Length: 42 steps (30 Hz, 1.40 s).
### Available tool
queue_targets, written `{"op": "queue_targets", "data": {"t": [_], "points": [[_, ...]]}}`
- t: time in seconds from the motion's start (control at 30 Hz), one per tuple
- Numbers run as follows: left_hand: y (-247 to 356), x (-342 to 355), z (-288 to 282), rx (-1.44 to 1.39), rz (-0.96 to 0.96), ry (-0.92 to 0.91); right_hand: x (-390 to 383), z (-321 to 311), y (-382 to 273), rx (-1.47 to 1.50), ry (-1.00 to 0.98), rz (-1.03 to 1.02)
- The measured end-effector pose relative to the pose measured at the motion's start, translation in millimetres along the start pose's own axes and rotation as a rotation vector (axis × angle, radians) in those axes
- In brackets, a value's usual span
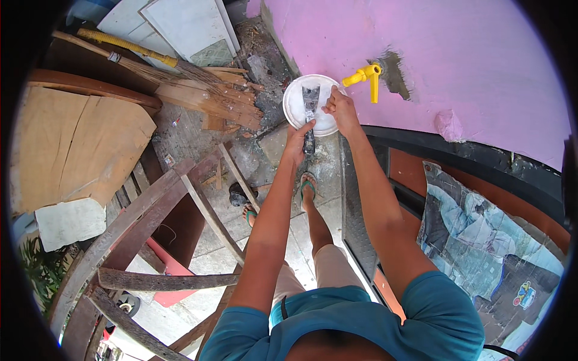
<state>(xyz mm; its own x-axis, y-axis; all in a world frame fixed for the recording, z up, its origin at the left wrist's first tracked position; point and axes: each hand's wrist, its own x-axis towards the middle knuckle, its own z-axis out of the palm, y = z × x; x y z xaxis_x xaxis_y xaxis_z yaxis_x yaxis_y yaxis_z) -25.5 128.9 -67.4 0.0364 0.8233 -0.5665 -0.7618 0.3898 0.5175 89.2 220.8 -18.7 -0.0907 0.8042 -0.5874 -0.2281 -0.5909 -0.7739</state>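
Note:
My left hand (298, 137) grips the dark, crusted handle of a flat scraper (310, 96), whose blade lies over a white round bucket or lid (294, 102) with pale contents. My right hand (340, 109) is at the right side of the white round container, fingers bent and index finger raised near its rim; whether it holds anything is hidden. Just right of that hand a yellow tap (367, 74) sticks out of a pink wall (457, 60), with a rough grey patch around it.
My feet in green sandals (307, 183) stand on grey concrete. At left are a wooden frame (168, 278), cut plywood (78, 144), white boards (183, 27), brooms (138, 54) and splintered wood (205, 105). At right are a dark ledge (409, 137) and worn printed sheeting (475, 234).

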Motion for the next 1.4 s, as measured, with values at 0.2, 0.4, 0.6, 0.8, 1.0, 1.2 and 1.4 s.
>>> {"op": "queue_targets", "data": {"t": [0.2,0.4,0.6,0.8,1.0,1.2,1.4], "points": [[-7.5,7.9,3.2,-0.014,0.024,0.001,-35.7,-6.1,35.5,-0.947,0.088,-0.368],[-9.4,9.6,-9.4,0.017,-0.03,0.011,-52.9,10.1,32.7,-1.157,-0.003,-0.344],[-1.1,17.1,-6.4,-0.119,0.03,-0.064,-51.1,-12.7,32.6,-1.165,0.119,-0.369],[13.1,30.9,-18.8,-0.246,0.045,-0.04,-98.5,-35.8,2.9,-1.237,0.085,-0.304],[9.3,52.5,-17.4,-0.298,0.042,-0.065,-99.1,-45.2,20.7,-1.182,0.027,-0.45],[7.4,55.7,-13.6,-0.32,-0.033,-0.08,-100.5,-45.2,4.6,-1.143,-0.013,-0.447],[6.3,60.5,-19.1,-0.379,-0.033,-0.105,-104.4,-51.8,21.0,-1.137,-0.027,-0.406]]}}
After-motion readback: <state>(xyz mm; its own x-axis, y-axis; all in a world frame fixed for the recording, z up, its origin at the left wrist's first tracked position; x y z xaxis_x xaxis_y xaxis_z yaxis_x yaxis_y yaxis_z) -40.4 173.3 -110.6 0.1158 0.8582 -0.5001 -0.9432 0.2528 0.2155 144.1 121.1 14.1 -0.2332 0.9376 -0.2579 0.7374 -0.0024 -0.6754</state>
